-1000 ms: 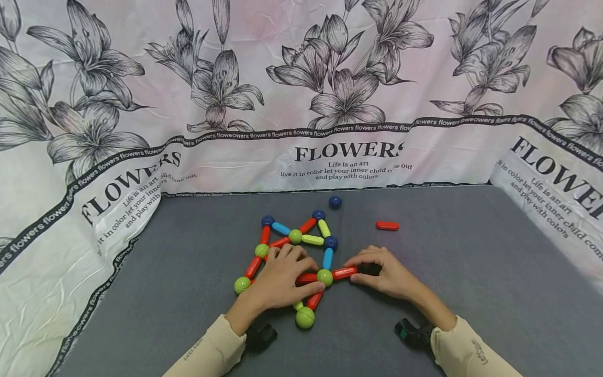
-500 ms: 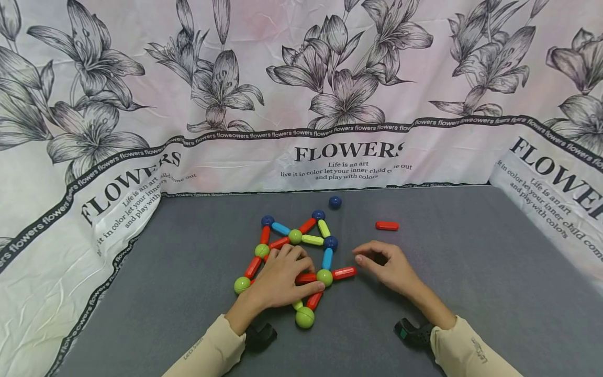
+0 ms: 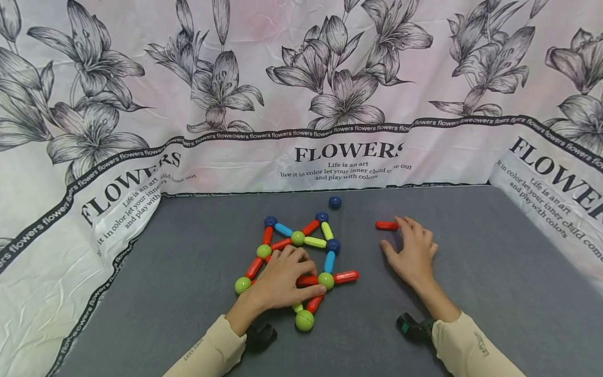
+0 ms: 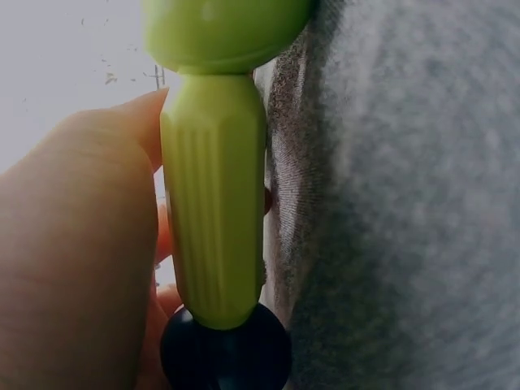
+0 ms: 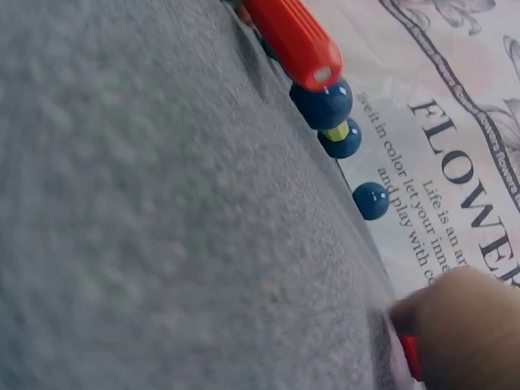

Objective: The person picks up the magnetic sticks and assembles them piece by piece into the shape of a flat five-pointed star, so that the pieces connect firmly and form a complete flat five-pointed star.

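Note:
Magnetic rods and balls form a flat figure. My left hand [image 3: 282,277] lies over its middle with bent fingers, gripping near a red rod [image 3: 307,281], the thumb against a green ball [image 3: 325,281]. Another red rod [image 3: 346,277] sticks out rightward from that ball. In the left wrist view a yellow-green rod [image 4: 215,199] joins a green ball [image 4: 227,32] and a dark ball [image 4: 226,353]. My right hand [image 3: 414,256] has thumb and fingers spread, its fingertips at the right end of a loose red rod [image 3: 386,225]. The left hand hides part of the figure.
A loose dark blue ball [image 3: 335,202] lies at the back of the grey table [image 3: 188,314]. Behind it hangs a white cloth [image 3: 235,162] printed with flowers and lettering. Dark wrist cameras sit at both cuffs.
My right hand has let go of the red rod at the figure's right and moved right and away to the loose red rod. The figure has shifted slightly; the left hand stays on it.

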Tool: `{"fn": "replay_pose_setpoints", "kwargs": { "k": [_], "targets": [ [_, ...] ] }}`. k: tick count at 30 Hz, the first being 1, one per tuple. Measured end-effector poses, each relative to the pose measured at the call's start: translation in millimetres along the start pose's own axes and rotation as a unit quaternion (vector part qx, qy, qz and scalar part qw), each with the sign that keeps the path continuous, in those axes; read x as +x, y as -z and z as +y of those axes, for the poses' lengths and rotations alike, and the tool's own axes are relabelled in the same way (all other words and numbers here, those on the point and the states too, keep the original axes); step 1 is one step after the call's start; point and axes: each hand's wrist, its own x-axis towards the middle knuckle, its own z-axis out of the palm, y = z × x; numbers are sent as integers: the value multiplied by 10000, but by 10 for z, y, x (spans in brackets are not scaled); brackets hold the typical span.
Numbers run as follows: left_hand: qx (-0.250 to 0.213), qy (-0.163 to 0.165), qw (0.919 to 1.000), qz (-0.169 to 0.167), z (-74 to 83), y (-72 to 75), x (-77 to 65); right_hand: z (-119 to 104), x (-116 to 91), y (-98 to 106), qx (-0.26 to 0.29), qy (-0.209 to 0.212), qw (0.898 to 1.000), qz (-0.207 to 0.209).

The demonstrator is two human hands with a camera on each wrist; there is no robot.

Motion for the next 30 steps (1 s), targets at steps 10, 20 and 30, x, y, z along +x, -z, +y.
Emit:
{"fn": "replay_pose_setpoints", "kwargs": {
  "k": [10,20,30],
  "targets": [
    [-82,-128,9999,-79,17,13,7,43,-19,-6,-152,560,9981,-227],
    [-49,-117,9999,-64,12,21,2,1,-22,-21,-267,943,9936,-563],
    [-45,-15,10000,-83,10,9,8,-54,-38,-40,522,1280,9817,-1310]
  ]
}}
